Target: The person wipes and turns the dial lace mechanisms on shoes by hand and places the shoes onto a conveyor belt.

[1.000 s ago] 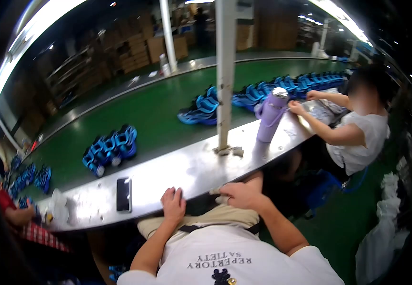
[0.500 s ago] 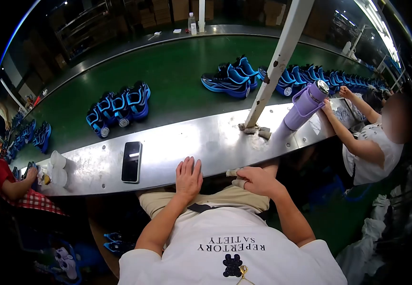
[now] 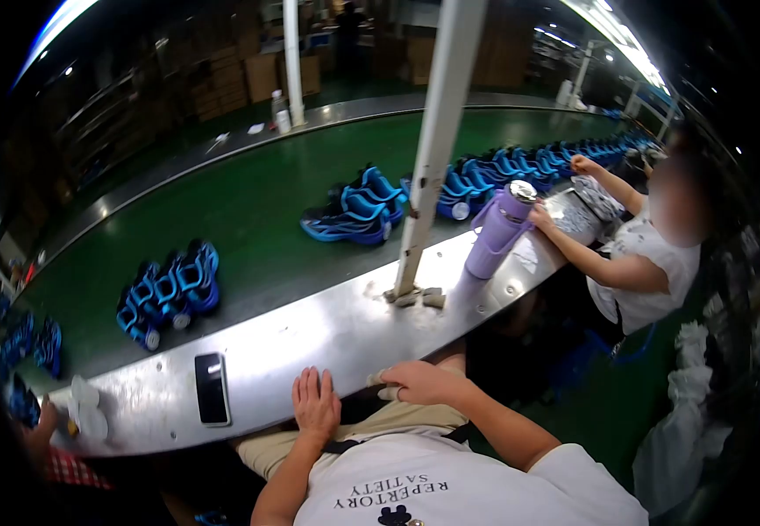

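My left hand (image 3: 316,405) rests at the near edge of the metal ledge (image 3: 284,351), palm down, fingers stretched out, with nothing in it. To its right, my right hand (image 3: 417,383) is over my lap near the same edge, with pale covers on some fingertips. Its fingers are partly curled, and whether they hold anything cannot be made out. A dark-screened phone (image 3: 212,390) lies on the ledge left of my left hand. Farther right stands a purple bottle (image 3: 499,230) with a metal lid.
A white post (image 3: 437,149) rises from the ledge. Blue-and-black shoes (image 3: 170,289) stand on the green belt (image 3: 248,193), with a long row at right. White cups (image 3: 89,410) stand at left. A co-worker (image 3: 643,245) sits at right; another's hand shows at far left.
The view has tilted and shifted between frames. The shoe groups now appear farther left than a second ago. My hands keep nearly the same pose at the ledge.
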Demonstrator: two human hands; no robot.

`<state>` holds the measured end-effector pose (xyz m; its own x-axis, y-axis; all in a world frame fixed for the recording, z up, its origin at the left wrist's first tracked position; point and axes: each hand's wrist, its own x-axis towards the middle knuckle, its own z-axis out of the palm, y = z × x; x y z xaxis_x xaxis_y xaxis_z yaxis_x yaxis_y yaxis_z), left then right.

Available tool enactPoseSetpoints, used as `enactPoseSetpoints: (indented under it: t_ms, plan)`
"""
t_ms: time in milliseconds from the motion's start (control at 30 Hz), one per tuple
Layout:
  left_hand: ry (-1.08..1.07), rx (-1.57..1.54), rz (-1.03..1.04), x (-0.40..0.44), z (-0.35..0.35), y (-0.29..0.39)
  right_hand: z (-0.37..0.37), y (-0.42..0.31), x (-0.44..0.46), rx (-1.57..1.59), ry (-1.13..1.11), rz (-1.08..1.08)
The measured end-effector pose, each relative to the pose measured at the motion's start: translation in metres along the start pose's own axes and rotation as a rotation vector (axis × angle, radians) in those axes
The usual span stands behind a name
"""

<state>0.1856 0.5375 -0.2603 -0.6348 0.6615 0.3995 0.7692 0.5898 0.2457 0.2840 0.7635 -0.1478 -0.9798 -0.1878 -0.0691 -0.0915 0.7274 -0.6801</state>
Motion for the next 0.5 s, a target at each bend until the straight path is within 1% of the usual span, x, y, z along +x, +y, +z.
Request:
enactPoseSetpoints:
  t_ms: [67, 167, 200, 300, 333, 500]
  plan:
    - [0.002, -0.003, 0.005, 0.000, -0.001, 0.002, 0.002, 0.004, -0.003, 0.023, 0.024, -0.002]
    - [0.013, -0.009, 0.018, 0.001, -0.001, 0.002, 0.000, 0.005, -0.007, 0.050, -0.020, 0.067]
    - [0.013, -0.014, 0.019, 0.001, 0.000, 0.002, 0.002, 0.009, -0.008, 0.102, -0.004, 0.057]
    - [0.018, -0.013, 0.001, 0.002, 0.001, 0.003, 0.009, 0.021, -0.006, 0.094, 0.005, 0.031]
    - [0.028, -0.007, -0.004, 0.002, 0.003, 0.002, 0.012, 0.026, -0.002, 0.060, -0.024, 0.043]
    - [0.040, -0.048, -0.047, 0.006, 0.003, 0.006, 0.023, 0.033, 0.013, 0.115, -0.028, 0.028]
